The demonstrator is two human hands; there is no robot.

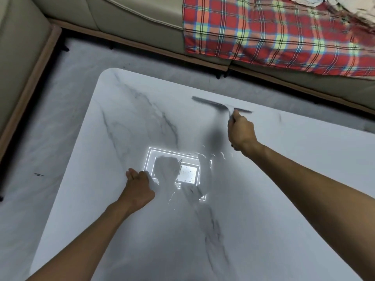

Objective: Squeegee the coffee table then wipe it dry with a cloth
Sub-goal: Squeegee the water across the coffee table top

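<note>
The white marble coffee table (125, 122) with grey veins fills the middle of the view. My right hand (241, 131) grips the handle of a grey squeegee (219, 104), whose long blade lies near the table's far edge. Motion blur smears the blade. My left hand (140, 184) rests on the tabletop near the centre, fingers loosely curled and holding nothing. A bright reflection of a ceiling light (188, 173) shows water drops and streaks on the surface beside that hand. No cloth for wiping is visible on the table.
A beige sofa (129, 15) runs along the far side and the left. A red plaid blanket (274, 31) hangs over the sofa at the upper right. Grey marble floor (67, 94) lies between the table and the sofa.
</note>
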